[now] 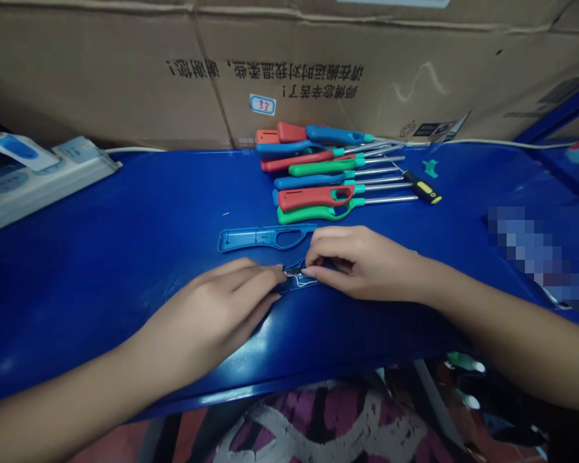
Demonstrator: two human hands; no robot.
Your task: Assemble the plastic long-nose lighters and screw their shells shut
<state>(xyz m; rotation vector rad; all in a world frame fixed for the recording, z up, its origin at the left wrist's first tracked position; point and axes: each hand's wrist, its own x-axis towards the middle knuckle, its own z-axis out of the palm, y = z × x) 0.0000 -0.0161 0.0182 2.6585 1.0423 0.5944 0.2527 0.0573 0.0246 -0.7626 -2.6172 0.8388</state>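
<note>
Near the front of the blue table, my left hand (231, 292) is closed over the left part of a blue lighter shell (305, 281) lying on the tabletop. White wires and a small black part show inside that shell. My right hand (361, 260) pinches at the shell's right part, fingertips close to those of my left hand. Just behind them lies another open blue shell half (241, 239), its right end partly hidden by my right hand. Further back is a pile of red, blue and green long-necked lighters, among them a red one (309, 198).
A screwdriver (422, 187) lies right of the pile, near a small green piece (430, 168). A white power strip (53, 183) stands at the left. A cardboard box (125, 77) spans the back. At the right lies a blurred object (535, 254). The table's front edge (251, 393) is close.
</note>
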